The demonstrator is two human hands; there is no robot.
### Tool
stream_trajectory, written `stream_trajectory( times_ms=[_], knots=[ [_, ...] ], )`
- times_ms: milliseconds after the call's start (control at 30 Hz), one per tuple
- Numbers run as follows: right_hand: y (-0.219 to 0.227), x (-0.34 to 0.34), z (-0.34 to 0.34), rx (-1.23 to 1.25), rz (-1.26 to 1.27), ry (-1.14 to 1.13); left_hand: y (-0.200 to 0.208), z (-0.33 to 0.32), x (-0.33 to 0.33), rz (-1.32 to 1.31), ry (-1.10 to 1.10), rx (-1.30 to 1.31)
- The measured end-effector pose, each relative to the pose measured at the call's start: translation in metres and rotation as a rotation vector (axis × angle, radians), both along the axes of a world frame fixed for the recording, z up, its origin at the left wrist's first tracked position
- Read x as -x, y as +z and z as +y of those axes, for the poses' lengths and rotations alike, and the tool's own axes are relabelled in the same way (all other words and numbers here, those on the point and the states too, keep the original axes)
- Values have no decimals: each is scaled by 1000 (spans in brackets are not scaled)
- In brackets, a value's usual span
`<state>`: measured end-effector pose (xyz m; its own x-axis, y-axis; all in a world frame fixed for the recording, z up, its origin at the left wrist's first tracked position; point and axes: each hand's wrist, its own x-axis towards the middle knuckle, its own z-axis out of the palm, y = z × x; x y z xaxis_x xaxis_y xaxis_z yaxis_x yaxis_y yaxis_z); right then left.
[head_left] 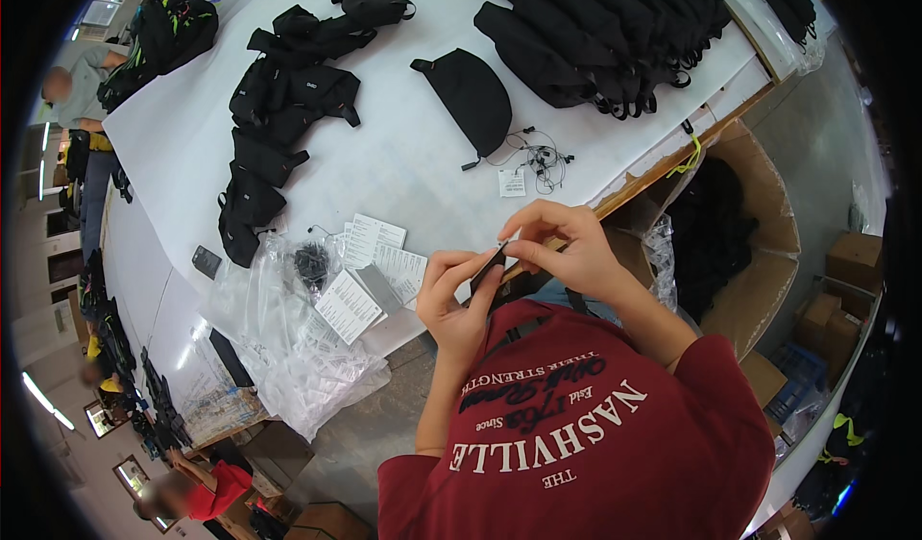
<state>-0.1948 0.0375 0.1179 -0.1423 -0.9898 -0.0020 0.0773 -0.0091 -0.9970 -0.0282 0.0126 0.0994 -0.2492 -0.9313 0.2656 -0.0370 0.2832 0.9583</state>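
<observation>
Small dark flat tag [490,263], pinched between both hands' fingers [523,248]

- A bag-making or packing workshop, going by what lies about.
- A long white desk [403,156] carries heaps of identical black bags [595,21] and black pouches [279,108].
- Paper tag cards [370,271] and clear plastic bags [288,357] lie near its edge.
- Open cardboard boxes [759,252] stand on the floor beside it.
- Other people [82,98] work at neighbouring desks.
</observation>
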Motion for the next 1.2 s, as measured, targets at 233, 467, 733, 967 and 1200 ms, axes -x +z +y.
stream_trajectory(
  times_ms=[233, 467, 733, 967, 1200],
  knots=[
    [-9, 5, 6, -93, 17, 188, -13, -8, -15, 330, -306, -610],
    [-26, 3, 10, -132, 92, 272, -26, -5, -18, 175, -363, -723],
    [-36, 7, 13, -340, -224, 332, -37, -10, -6, 271, -281, -600],
    [-46, 20, 21, -383, -243, 220, -83, -66, 54, -181, -86, -72],
    [-53, 22, 33, -375, -220, 215, -122, -120, 76, -639, 83, 358]
  ],
)
